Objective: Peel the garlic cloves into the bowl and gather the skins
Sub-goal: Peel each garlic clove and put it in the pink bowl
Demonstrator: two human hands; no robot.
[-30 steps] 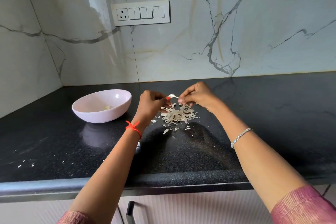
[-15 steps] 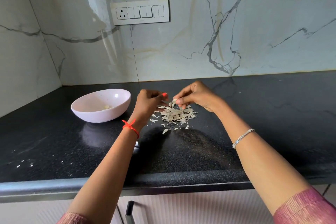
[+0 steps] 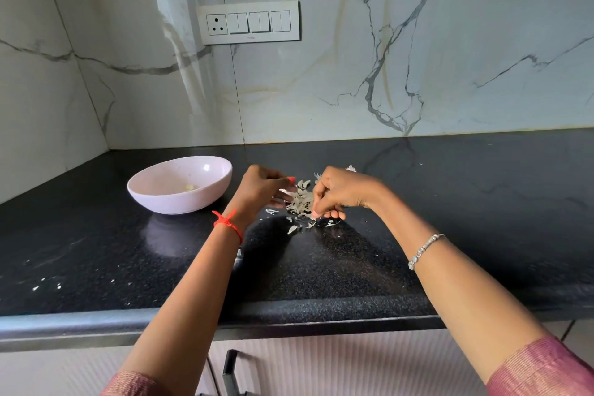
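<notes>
Both forearms reach forward and slightly inward, wrists near each other but apart. The left hand (image 3: 263, 190) has its back to the camera, fingers curled inward, thumb stretched across toward them (whether anything sits inside is hidden). The right hand (image 3: 344, 193) droops from its wrist, fingers (image 3: 316, 210) bent, tips pointing down.

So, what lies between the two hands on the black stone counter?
A loose pile of pale papery garlic skins lies between the left hand and the right hand, seen in the head view.
</notes>
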